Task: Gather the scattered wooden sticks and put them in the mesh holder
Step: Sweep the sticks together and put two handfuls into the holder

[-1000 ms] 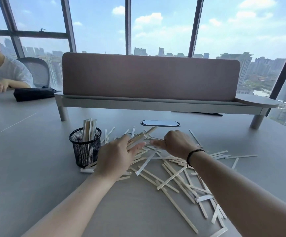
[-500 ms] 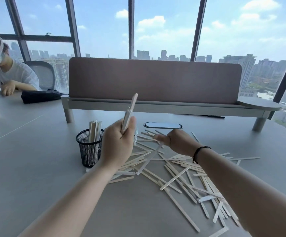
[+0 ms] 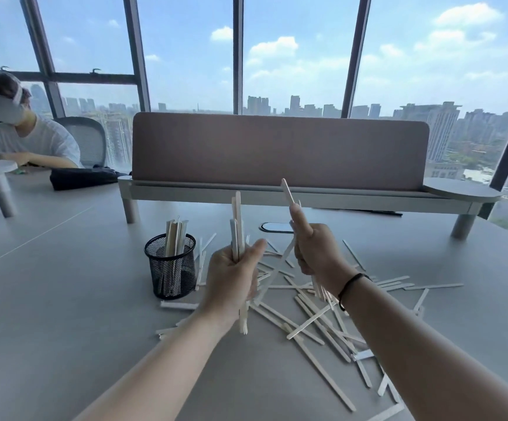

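Left hand [image 3: 231, 278] and right hand [image 3: 316, 253], fingers closed on upright bundles of flat wooden sticks [image 3: 307, 317], above the pile scattered mid-desk. Round black mesh holder [image 3: 170, 265] stands left; smooth grey desk [image 3: 49, 299] lies open toward its left edge.

Grey table [image 3: 49, 314] fills the lower frame. Brown divider panel [image 3: 277, 147] at centre. Tall windows [image 3: 186, 56] above admit daylight.
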Action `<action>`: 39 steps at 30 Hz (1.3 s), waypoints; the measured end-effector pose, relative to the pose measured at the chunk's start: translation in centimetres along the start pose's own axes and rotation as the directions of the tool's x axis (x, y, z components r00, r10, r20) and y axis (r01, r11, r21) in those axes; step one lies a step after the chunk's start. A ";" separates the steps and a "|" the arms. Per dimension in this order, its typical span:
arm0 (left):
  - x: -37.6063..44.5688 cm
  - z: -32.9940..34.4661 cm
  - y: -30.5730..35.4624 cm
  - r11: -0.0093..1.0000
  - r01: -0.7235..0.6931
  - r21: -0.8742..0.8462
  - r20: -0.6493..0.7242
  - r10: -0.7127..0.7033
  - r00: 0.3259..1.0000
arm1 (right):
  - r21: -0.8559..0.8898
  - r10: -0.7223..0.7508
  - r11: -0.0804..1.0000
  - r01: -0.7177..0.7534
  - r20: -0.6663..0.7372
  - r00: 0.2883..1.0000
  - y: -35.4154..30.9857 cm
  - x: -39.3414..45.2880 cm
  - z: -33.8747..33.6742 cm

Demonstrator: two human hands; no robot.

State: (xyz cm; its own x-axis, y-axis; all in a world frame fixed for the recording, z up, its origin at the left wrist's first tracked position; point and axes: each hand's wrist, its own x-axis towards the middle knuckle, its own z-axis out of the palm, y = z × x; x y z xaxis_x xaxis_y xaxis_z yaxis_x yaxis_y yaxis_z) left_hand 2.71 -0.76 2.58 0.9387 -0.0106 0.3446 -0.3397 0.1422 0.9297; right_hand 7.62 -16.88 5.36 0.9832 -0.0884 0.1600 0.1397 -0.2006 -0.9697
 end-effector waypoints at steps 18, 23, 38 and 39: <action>-1.6 0.0 -2.8 0.971 -0.019 0.239 -0.007 0.022 1.000 | 0.334 -0.047 0.940 0.069 -0.073 0.996 0.5 -2.8 3.6; -1.4 -0.3 -3.1 0.974 0.006 0.229 -0.019 -0.001 1.000 | 0.299 -0.050 0.950 0.093 -0.148 0.988 0.1 -2.9 4.0; -1.1 -0.6 -2.7 0.980 0.011 0.198 -0.066 0.002 0.998 | 0.362 -0.056 0.922 0.137 -0.225 0.973 0.1 -0.9 3.3; -1.0 -0.6 -2.7 0.984 0.013 0.177 -0.068 -0.001 0.998 | 0.355 -0.076 0.923 0.146 -0.203 0.976 0.2 -0.9 3.3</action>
State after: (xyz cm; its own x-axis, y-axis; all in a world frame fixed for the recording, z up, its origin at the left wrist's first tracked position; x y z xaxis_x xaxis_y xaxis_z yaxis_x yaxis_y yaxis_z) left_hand 2.72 -0.53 -0.33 0.9408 0.0565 0.3343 -0.3327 -0.0351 0.9424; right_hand 7.13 -13.67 4.39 0.9252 -0.2691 0.2677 0.3145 0.1486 -0.9376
